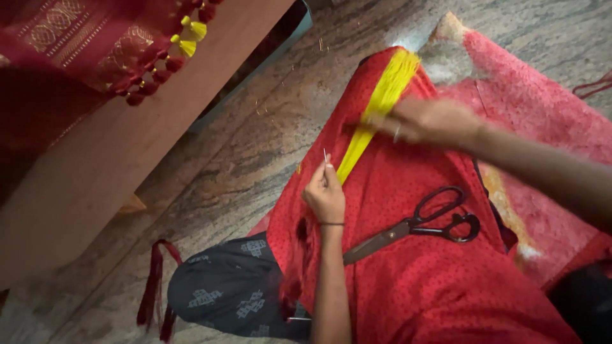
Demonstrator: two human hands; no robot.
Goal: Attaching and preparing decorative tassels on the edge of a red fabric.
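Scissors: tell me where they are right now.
In the head view, the scissors lie on the red cloth over the lap, right of the left hand and below the right hand.

cloth (pixel 414 255) – red, dark dots | thread bundle (pixel 382 102) – yellow | scissors (pixel 421 226) – black handles | tassels (pixel 153 73) – maroon, yellow

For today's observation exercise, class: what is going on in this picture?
A person sits on a stone floor with red dotted cloth over the lap. The left hand pinches a thin needle at the edge of a bundle of yellow threads, while the right hand grips the bundle higher up. Black-handled metal scissors lie on the cloth beside them. A maroon cloth with red and yellow tassels hangs over a wooden board.
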